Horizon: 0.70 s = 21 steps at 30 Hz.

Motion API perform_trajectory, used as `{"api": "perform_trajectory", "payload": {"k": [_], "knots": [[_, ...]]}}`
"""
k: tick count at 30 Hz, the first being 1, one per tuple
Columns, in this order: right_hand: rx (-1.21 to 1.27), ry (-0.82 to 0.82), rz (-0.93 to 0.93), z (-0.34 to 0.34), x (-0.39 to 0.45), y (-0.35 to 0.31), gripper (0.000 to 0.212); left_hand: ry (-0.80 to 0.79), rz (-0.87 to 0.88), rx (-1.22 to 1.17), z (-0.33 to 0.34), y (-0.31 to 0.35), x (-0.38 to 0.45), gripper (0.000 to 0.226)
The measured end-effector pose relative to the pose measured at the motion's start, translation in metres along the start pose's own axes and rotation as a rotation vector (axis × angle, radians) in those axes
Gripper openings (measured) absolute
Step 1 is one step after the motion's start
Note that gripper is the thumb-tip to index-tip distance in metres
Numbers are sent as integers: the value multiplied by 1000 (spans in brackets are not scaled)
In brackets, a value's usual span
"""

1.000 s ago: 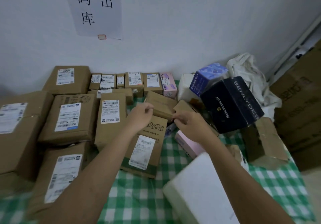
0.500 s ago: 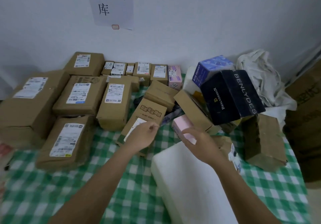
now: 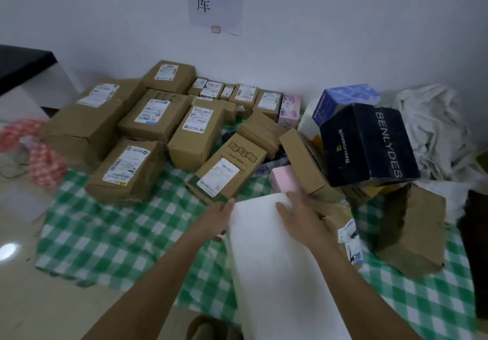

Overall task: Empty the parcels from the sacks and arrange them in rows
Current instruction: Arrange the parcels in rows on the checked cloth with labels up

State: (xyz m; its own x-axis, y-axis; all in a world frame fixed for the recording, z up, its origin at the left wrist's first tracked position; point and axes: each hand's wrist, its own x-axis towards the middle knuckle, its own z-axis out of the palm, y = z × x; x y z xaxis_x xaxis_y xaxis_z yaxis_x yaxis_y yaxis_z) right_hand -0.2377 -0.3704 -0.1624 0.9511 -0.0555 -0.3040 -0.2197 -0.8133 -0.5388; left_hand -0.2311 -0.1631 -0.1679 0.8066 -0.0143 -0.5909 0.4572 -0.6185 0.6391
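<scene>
White foam parcel (image 3: 277,273) sits between your hands on the green checked cloth (image 3: 105,234). Your left hand (image 3: 216,221) grips its 9 o'clock edge; your right hand (image 3: 303,215) lies flat on top, fingers spread. Brown boxes (image 3: 158,118) sit in rows at 11 o'clock.

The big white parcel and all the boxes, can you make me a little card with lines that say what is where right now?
surface: green checked cloth on the floor
white parcel: nearest the camera, lying on the cloth
left hand: on the white parcel's left edge
right hand: flat on its top, fingers straight
sorted rows: brown labelled boxes at the left, by the wall
unsorted heap: black box tilted on other boxes, right
blue box: behind the black box
sack: white cloth, far right
</scene>
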Motion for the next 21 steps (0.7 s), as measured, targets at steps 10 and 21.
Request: {"api": "perform_trajectory", "payload": {"k": [10,21], "knots": [[-40,65,-45,-11,-4,-17,43,70,49,-55,-8,10,-14,66],[251,277,-143,-44,-16,-63,50,300,278,-12,-76,52,-55,54]]}}
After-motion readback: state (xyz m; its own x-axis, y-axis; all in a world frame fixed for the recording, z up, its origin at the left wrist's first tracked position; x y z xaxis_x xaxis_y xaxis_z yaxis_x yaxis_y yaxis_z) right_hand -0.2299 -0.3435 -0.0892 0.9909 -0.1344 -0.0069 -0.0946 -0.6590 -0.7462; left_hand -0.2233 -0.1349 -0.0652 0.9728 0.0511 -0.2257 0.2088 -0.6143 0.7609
